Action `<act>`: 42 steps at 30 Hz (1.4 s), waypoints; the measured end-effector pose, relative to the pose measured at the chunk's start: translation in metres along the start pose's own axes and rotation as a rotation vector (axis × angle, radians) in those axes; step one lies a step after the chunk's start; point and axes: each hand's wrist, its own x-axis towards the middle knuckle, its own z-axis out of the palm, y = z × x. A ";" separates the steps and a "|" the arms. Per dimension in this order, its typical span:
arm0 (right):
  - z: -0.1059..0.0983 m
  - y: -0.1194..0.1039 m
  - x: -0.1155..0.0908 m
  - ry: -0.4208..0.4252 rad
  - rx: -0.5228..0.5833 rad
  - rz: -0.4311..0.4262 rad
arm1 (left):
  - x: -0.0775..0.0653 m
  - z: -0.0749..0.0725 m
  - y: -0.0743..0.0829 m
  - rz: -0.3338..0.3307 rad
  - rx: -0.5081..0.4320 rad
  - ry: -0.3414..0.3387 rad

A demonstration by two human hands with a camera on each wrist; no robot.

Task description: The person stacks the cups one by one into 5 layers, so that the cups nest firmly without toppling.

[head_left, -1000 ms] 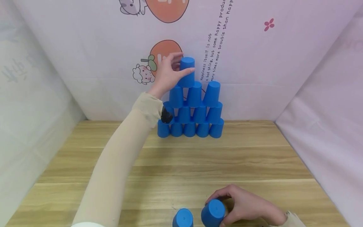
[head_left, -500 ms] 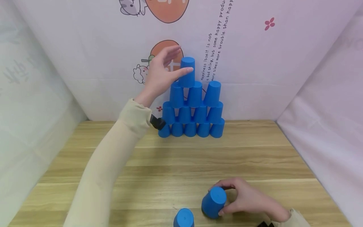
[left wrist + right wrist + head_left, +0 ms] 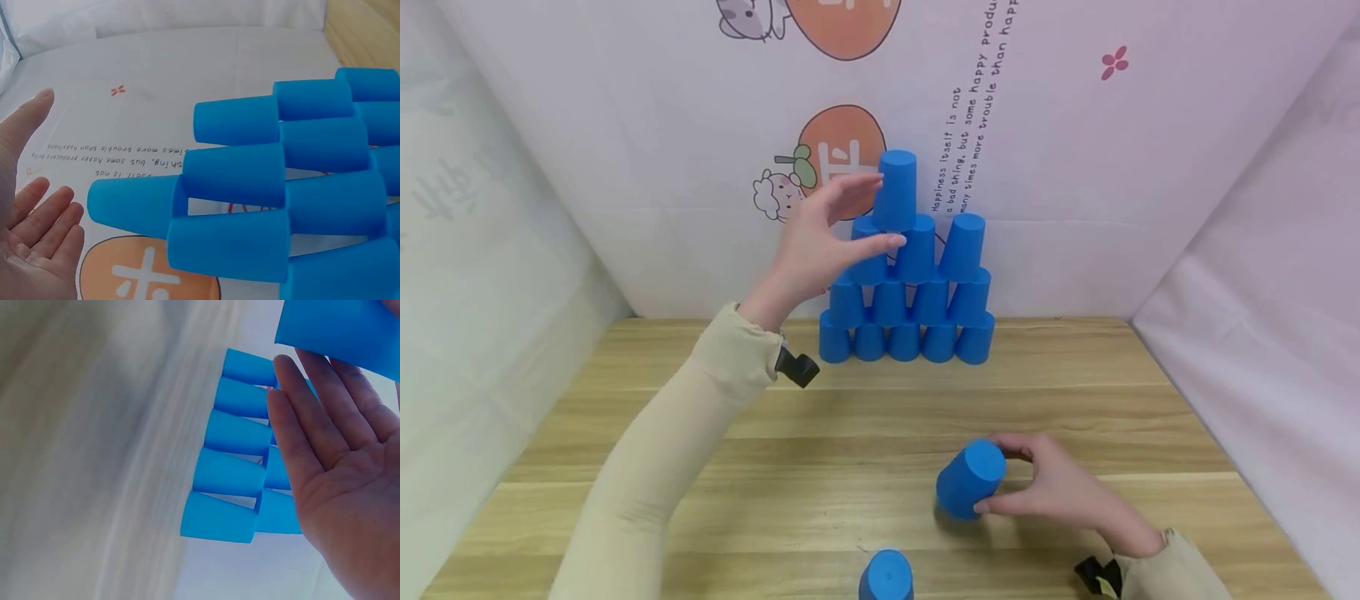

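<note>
A stepped stack of upside-down blue cups (image 3: 903,342) stands against the back wall. One cup (image 3: 898,185) crowns it, resting across the left and middle cups of the three-cup row below. Just left of that top cup is my left hand (image 3: 808,250), thumb and fingers spread apart with nothing held; the left wrist view shows a gap between the fingers (image 3: 47,215) and the cup (image 3: 132,201). My right hand (image 3: 1056,492) pinches another upside-down blue cup (image 3: 966,483), tilted, close over the table at right of centre. In the right wrist view this cup (image 3: 344,334) lies against the fingers.
Another blue cup (image 3: 887,577) stands upside down at the table's front edge. White cloth walls (image 3: 1247,275) enclose the wooden table (image 3: 820,467) at the sides and back. Beside the top cup, the row's right-hand cup (image 3: 962,247) has nothing on it.
My left hand has let go of the top cup and drawn back left and down. My right hand has carried its cup forward, toward the stack.
</note>
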 end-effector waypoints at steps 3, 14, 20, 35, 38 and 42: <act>-0.005 0.002 0.004 0.030 -0.022 0.006 | -0.011 0.003 -0.004 0.006 -0.022 -0.035; -0.029 0.003 0.016 0.157 -0.040 0.000 | -0.043 0.014 -0.020 -0.005 -0.025 -0.140; -0.041 0.000 0.025 0.219 -0.041 0.021 | -0.063 0.021 -0.027 -0.069 -0.056 -0.179; -0.053 0.001 0.051 0.294 -0.009 0.056 | -0.140 0.060 -0.043 -0.121 -0.185 -0.284; -0.055 0.003 0.054 0.319 -0.003 0.045 | -0.155 0.064 -0.045 -0.122 -0.201 -0.302; -0.056 0.004 0.057 0.355 0.000 0.020 | -0.175 0.065 -0.048 -0.131 -0.235 -0.353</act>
